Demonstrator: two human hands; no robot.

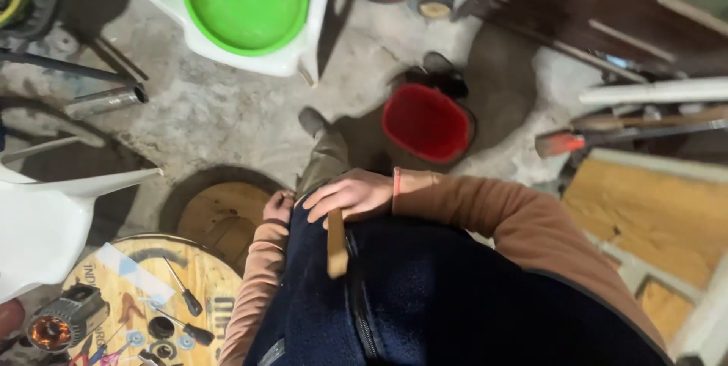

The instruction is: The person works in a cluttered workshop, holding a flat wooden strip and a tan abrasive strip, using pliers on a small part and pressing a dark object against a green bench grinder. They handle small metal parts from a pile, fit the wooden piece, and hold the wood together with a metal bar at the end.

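Looking straight down my own body, I see my right hand (350, 195) lying across my dark blue vest (425, 298) at the waist, fingers spread and holding a thin brown flat strip (337, 245) that hangs down from the thumb. My left hand (278, 205) is curled into a fist at my left hip, mostly hidden by the vest and the brown sleeve. My leg and shoe (312, 120) show below on the concrete floor.
A wooden spool top (199, 271) at lower left carries two screwdrivers (184, 290), washers and a small motor (67, 319). A red bucket (426, 123) stands ahead. A white chair holds a green basin (244, 0). Pipes lie left, wooden boards (644, 207) right.
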